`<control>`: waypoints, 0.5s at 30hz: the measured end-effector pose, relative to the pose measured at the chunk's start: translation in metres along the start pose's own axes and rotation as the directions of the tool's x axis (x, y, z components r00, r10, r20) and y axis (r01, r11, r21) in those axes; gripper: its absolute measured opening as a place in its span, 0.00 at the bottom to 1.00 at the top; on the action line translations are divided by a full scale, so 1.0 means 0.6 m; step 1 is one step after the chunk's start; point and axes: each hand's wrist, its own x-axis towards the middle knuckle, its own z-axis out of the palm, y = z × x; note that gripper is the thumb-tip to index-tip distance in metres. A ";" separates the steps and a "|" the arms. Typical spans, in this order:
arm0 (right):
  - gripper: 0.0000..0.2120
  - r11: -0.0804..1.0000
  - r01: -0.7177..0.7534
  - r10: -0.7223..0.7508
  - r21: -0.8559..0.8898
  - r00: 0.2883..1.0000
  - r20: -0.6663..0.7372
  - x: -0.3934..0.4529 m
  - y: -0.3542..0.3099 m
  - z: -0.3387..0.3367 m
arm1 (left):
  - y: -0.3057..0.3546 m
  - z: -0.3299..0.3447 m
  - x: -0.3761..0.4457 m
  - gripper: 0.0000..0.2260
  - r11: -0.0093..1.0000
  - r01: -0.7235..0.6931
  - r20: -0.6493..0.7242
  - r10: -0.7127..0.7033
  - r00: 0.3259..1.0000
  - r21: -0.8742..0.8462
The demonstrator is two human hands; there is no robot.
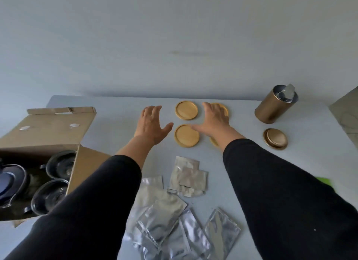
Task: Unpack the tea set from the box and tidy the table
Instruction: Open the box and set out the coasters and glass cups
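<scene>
From the head camera, both hands reach out over the grey table, fingers spread wide and holding nothing. The left hand hovers just left of the wooden coasters; the right hand covers part of the far right coaster and seems to hang over it, though contact cannot be told.

The step in hand looks like squaring the coasters into a neat block. To do it well, I would bring the flat palms in from both sides together and nudge evenly, so no coaster slides out of line or rides onto its neighbour.

Counting, with the far left coaster as landmark:
- four coasters: one just right of it, one nearer the person, and a fourth largely hidden under the right wrist;
- one bronze tea canister, well to its right, open, with a foil bag poking out;
- one canister lid, just in front of the canister;
- foil sachets nearer the person, overlapping, too jumbled to count exactly;
- one cardboard box far to its left, flaps open, still holding two dark glass cups and a dark teapot, only partly in view.
</scene>
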 end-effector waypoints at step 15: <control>0.26 0.948 0.319 -0.319 -0.012 0.947 0.030 -0.202 -0.437 0.044 | -0.313 -0.340 -0.225 0.17 0.986 0.127 -0.024 -0.125 0.992 0.109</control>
